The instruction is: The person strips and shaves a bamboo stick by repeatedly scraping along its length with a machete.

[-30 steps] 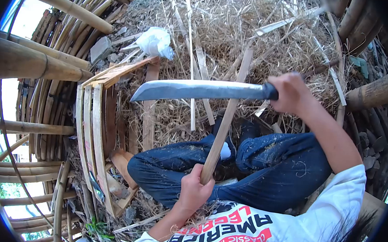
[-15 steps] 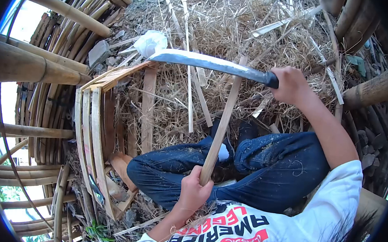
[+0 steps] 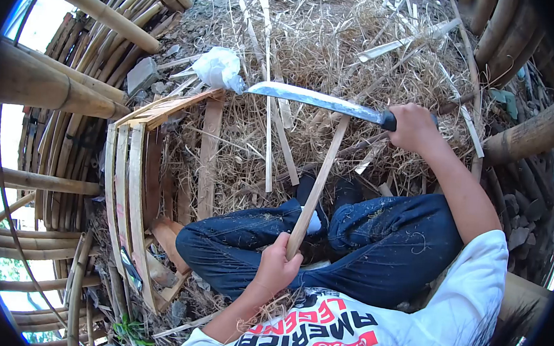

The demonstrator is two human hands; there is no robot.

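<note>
My right hand (image 3: pixel 412 126) grips the dark handle of a machete (image 3: pixel 320 100), whose long curved blade points left. In my left hand (image 3: pixel 279 263) is the near end of a narrow wooden slat (image 3: pixel 318 185), which slopes up and away over my crossed legs. The far end of the slat meets the blade near the handle, overlapping it in this view. To the left, beside my knee, stands a slatted wooden crate (image 3: pixel 136 189) on its side.
Dry shavings and fibres (image 3: pixel 336 55) cover the ground, with several thin strips (image 3: pixel 270 134) among them. A white plastic bag (image 3: pixel 219 67) lies beyond the crate near a stone (image 3: pixel 142 75). Bamboo poles (image 3: pixel 58 87) line the left, and another pole (image 3: pixel 530 130) stands at right.
The machete has shifted right and slightly down, its tip now clear of the crate's corner. My left hand still holds the slat in about the same place.
</note>
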